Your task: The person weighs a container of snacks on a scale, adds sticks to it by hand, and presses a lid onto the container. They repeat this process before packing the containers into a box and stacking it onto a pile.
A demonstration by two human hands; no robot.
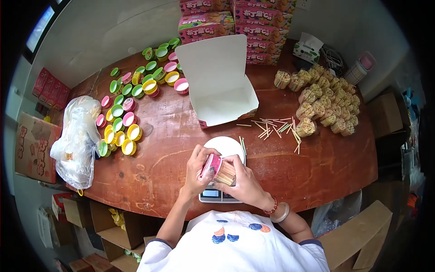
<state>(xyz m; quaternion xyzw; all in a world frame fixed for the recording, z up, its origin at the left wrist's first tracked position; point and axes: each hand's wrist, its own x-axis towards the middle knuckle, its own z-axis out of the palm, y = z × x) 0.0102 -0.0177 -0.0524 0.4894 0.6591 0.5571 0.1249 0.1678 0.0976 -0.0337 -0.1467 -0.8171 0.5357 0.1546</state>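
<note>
Above the white kitchen scale (233, 145), my two hands hold a clear cup of biscuit sticks (225, 174) tilted on its side. My left hand (197, 171) is closed around its pink cup-shaped top (212, 165), fingers over the outer edge. My right hand (244, 183) wraps the clear body from the other side, with the pale sticks showing between the hands. Beside the scale lie a few loose green sticks (243, 146). Just beyond it stands an open white-lined carton (222, 102) with its lid raised.
Many pink, green and yellow small cups (129, 147) spread over the table's left side, near a plastic bag (77, 140). Loose sticks (276, 127) lie right of the carton. Bunched stick-filled cups (326, 99) crowd the right; pink boxes (263, 31) are stacked behind.
</note>
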